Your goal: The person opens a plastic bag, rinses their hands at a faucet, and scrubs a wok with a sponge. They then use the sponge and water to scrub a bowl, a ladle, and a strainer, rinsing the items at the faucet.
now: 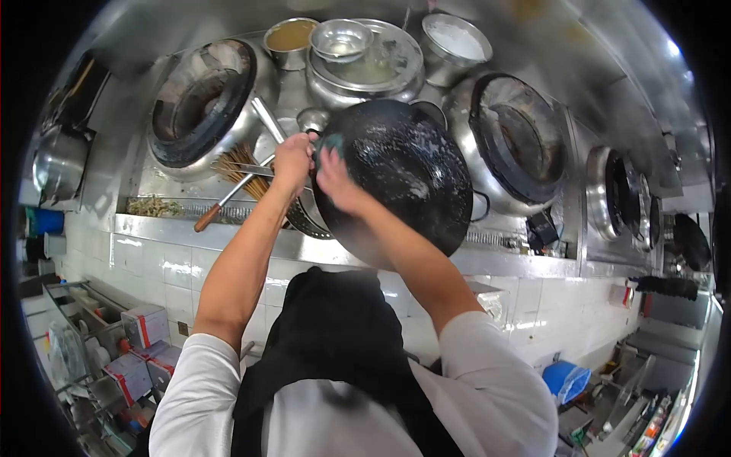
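Note:
A large black wok (415, 190) is tilted over the stove's front, its wet inside towards me. My left hand (292, 161) is closed round the small loop handle at the wok's left rim. My right hand (335, 181) is over the wok's inside near that same rim, its fingers smeared by motion. A dull green patch shows by these fingertips; I cannot make out what it is. Left of my left hand lie a bamboo brush (247, 169) and a wooden-handled tool (221, 209). A metal ladle (312, 119) rests behind the wok's left edge.
Wok burners stand at the left (171, 114) and right (525, 141). Behind the wok are a large lidded pot (407, 65) with a metal bowl (340, 38) on top, a pot of brownish liquid (291, 34) and a pot of white contents (455, 38). A steel ledge (190, 228) runs along the front.

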Tool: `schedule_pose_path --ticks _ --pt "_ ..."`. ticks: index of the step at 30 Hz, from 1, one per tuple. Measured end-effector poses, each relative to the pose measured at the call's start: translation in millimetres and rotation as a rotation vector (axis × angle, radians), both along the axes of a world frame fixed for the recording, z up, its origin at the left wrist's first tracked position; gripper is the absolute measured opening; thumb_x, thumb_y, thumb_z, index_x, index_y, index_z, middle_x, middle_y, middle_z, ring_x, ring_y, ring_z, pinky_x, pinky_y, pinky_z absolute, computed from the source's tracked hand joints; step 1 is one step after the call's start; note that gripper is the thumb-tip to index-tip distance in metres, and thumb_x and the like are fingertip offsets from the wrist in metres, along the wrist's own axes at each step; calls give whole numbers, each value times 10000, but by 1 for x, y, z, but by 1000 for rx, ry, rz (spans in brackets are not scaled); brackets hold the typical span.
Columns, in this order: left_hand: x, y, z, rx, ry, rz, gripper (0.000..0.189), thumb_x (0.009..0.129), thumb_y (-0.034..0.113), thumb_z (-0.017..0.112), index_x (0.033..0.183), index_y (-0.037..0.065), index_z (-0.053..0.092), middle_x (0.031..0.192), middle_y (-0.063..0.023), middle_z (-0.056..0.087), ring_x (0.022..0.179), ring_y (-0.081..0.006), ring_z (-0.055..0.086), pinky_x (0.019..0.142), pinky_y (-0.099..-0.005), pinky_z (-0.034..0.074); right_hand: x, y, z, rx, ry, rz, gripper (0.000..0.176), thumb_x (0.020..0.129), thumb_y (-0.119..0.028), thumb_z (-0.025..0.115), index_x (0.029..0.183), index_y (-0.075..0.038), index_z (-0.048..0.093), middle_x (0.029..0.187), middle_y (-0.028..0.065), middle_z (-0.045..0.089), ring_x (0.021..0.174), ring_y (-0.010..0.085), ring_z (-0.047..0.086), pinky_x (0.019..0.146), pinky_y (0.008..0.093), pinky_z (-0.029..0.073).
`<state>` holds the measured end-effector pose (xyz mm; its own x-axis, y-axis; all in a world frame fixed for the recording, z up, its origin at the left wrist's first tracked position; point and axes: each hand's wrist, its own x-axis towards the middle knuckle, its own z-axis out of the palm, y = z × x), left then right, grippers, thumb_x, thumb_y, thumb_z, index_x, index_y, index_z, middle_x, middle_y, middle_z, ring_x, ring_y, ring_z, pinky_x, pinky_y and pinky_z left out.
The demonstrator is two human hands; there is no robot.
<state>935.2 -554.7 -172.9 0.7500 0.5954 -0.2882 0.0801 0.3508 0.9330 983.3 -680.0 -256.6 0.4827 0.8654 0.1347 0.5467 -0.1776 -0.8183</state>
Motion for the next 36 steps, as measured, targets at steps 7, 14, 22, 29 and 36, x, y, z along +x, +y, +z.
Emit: schedule_pose_path --ticks 7,14,22,29,36 --pt "-3 -8 11 61 12 -20 255 938 211 457 976 -2 593 611 45 438 491 -60 376 474 -225 368 41 26 -1 -116 -241 -238 533 939 -251 378 1402 -54 203 1438 268 164 1317 467 148 1061 516 185" --pt "-4 -4 7 -2 7 -61 252 934 191 445 975 -11 590 627 37 447 525 -59 398 463 -214 367 0 -209 -9 -933 -260 265 569 914 -398 408 1427 -220 236 1462 207 183 1301 438 236 1056 514 209" --pt "-2 1 4 -27 20 -47 255 936 196 442 969 -6 594 623 35 443 513 -64 391 467 -224 359 -4 -82 -31 -665 -50 -255 592 910 -496 361 1420 -215 251 1489 160 140 1330 461 138 1080 521 145" --pt "1 3 -2 -44 5 -39 254 934 200 442 972 -4 591 605 41 434 493 -64 381 465 -221 353 -40 -196 15 -516 172 302 548 904 -418 462 1395 -211 329 1454 150 260 1324 367 244 1086 414 205" --pt "5 5 -6 -24 -12 -32 250 936 202 445 972 -5 582 602 41 432 488 -64 378 465 -223 355 15 -335 80 -761 -303 -116 320 721 6 500 974 -106 660 1011 114 631 974 341 563 845 409 447"
